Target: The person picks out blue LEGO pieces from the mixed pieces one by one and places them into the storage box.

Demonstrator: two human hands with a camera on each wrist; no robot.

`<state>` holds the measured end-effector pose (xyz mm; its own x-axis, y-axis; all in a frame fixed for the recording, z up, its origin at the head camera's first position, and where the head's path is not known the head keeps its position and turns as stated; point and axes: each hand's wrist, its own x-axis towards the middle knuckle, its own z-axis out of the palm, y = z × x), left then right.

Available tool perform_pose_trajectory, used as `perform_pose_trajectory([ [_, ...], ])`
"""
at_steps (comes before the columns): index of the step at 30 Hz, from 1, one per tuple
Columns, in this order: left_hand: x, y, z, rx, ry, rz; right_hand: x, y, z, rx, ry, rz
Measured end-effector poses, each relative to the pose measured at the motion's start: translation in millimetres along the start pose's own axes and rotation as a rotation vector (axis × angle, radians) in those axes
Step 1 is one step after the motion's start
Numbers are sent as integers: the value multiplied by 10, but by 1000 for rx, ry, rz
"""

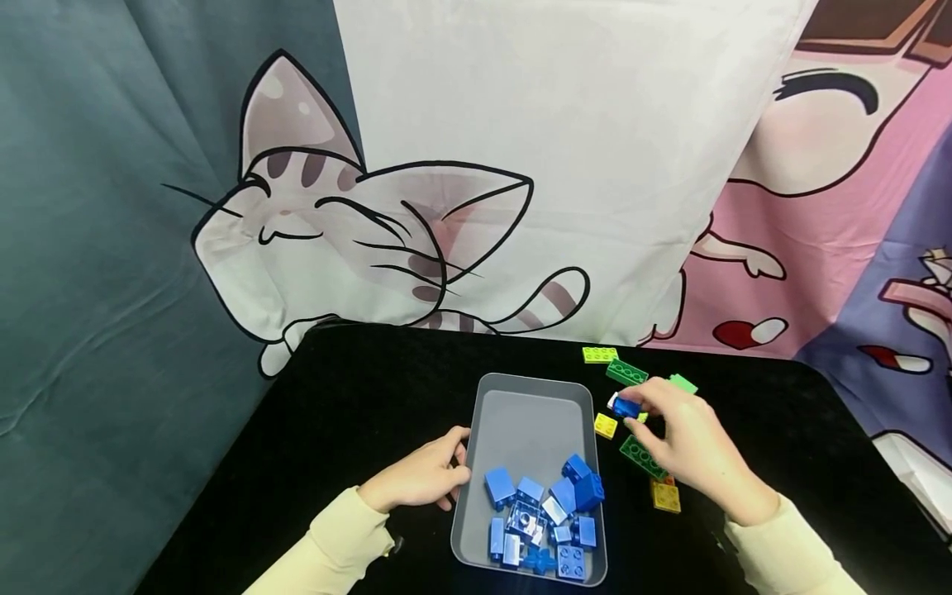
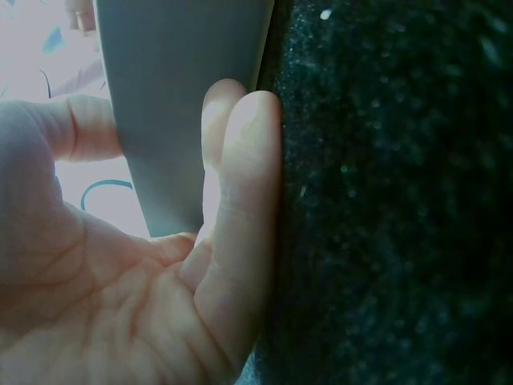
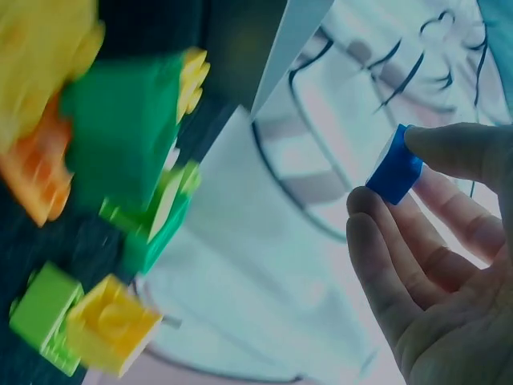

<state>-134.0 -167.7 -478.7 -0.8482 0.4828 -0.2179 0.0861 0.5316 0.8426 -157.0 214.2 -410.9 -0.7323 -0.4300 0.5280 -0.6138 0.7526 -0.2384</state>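
My right hand (image 1: pixel 687 434) pinches a small blue brick (image 3: pixel 394 166) between thumb and fingertips, held up over the loose bricks to the right of the tray. A grey tray (image 1: pixel 531 446) lies in front of me with several blue bricks (image 1: pixel 563 494) gathered in its near half, one of them see-through. At the tray's left side, my left hand (image 1: pixel 424 473) grips the wall: the thumb is at the upper rim and the fingers lie along the lower edge, close over the black cloth.
Right of the tray lie loose bricks: a dark green brick (image 1: pixel 627 372), a lime brick (image 1: pixel 600 355), a yellow brick (image 1: pixel 606 426) and another dark green one (image 1: pixel 643 457). An orange brick (image 3: pixel 38 172) is partly hidden. Behind the black table (image 1: pixel 357 397) hangs a printed curtain (image 1: pixel 632 124).
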Motion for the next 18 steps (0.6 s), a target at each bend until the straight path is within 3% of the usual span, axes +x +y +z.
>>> perform_pose_trajectory([
  [8, -15, -22, 3, -20, -20, -6, -85, -391, 116, 77, -68, -68],
  [15, 20, -29, -11, -18, -20, -6, -207, -608, 163, 103, -346, -84],
  [18, 35, -37, -11, -13, -16, -5, -242, -612, 172, 100, -379, -87],
])
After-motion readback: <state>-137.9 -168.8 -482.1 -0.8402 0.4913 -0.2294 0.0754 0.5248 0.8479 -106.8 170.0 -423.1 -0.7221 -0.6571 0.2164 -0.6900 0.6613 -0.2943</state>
